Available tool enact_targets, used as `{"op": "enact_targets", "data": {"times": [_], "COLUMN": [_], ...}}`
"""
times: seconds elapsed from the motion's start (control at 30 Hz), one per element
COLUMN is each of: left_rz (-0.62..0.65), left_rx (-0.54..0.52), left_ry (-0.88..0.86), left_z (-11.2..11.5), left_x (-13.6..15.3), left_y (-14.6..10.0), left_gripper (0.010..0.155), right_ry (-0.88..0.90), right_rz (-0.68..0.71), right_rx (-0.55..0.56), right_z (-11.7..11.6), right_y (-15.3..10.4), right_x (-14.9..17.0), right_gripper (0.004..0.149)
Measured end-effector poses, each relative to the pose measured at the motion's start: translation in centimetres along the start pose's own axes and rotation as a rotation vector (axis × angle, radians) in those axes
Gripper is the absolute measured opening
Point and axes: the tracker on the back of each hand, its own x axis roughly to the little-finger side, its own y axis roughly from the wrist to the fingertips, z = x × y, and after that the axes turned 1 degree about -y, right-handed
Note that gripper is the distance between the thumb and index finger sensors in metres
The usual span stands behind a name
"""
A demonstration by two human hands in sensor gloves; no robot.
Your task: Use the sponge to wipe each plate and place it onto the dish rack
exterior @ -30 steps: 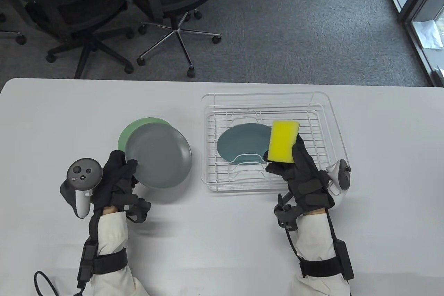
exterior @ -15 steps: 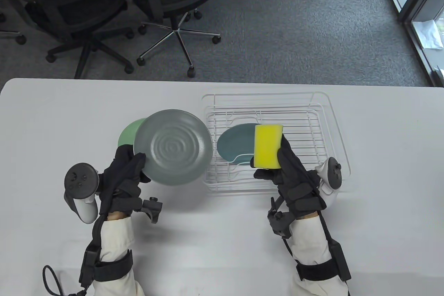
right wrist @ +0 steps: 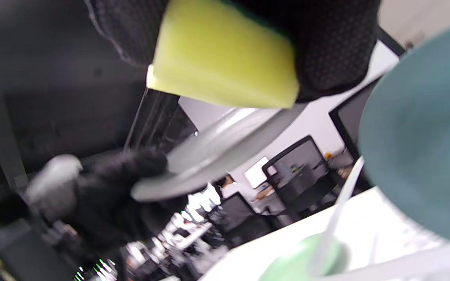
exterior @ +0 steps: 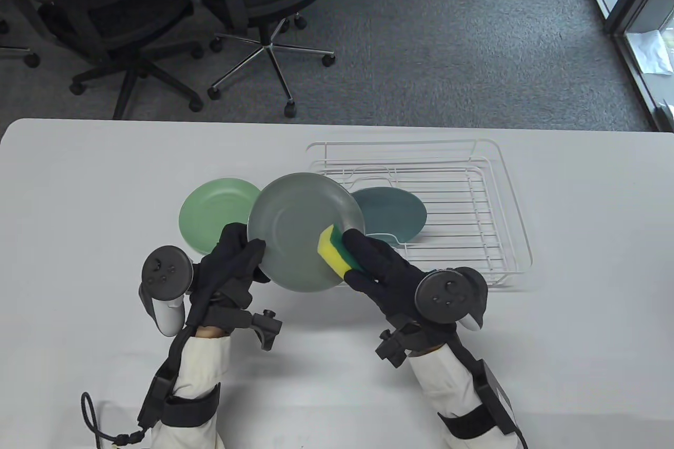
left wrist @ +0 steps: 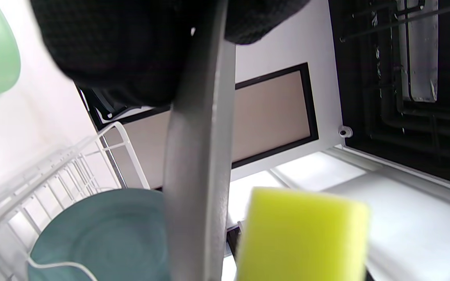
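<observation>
My left hand (exterior: 234, 259) grips the near-left rim of a grey plate (exterior: 300, 230), held above the table between the green plate and the rack. My right hand (exterior: 376, 265) holds a yellow sponge (exterior: 334, 249) with a green scouring side against the plate's right part. In the left wrist view the grey plate (left wrist: 197, 156) shows edge-on with the sponge (left wrist: 303, 238) beside it. The right wrist view shows the sponge (right wrist: 221, 62) in my fingers on the grey plate (right wrist: 217, 152). A teal plate (exterior: 395, 212) lies in the white wire dish rack (exterior: 474, 259). A light green plate (exterior: 213, 212) lies flat on the table.
The white table (exterior: 79, 207) runs wide to both sides of the plates and rack. Office chairs (exterior: 253, 7) stand on the grey carpet beyond the far edge.
My left hand lifted the grey plate off the green plate and carried it right. My right hand swung the sponge left from over the rack and turned it down onto the grey plate.
</observation>
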Motion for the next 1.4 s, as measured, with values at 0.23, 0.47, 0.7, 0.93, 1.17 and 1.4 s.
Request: {"op": "enact_targets", "data": {"times": [0.23,0.47,0.7,0.93,1.17,1.4], "left_rz": [0.030,0.089,0.182,0.270,0.164,0.085], "left_rx": [0.046,0.084,0.200,0.276,0.133,0.058], "left_ry": [-0.033,-0.038,-0.015,0.098,-0.019,-0.083], "left_z": [1.4,3.2,5.0,6.0,6.0,4.2], "left_x": [0.2,-0.1,-1.7,-3.1,-2.8,-1.1], "left_y": [0.1,0.0,-0.6,-1.2,-1.7,-0.8], "left_gripper": [0.051,0.050,0.049,0.048,0.048,0.049], "right_ry": [-0.477,-0.421,-0.414,-0.468,-0.577,-0.478], "right_rz": [0.127,0.134,0.045,-0.021,-0.071,-0.083], "right_rx": [-0.126,-0.070,0.090,0.213,0.218,-0.028], "right_z": [-2.8,-3.7,-2.0,-1.0,-0.3,-0.5], "right_y": [-0.1,-0.3,-0.4,-0.6,-0.5,0.1], "right_x": [-2.7,-4.0,-2.7,-1.6,-0.3,-0.5], "right_gripper": [0.061,0.056,0.053,0.061,0.053,0.051]}}
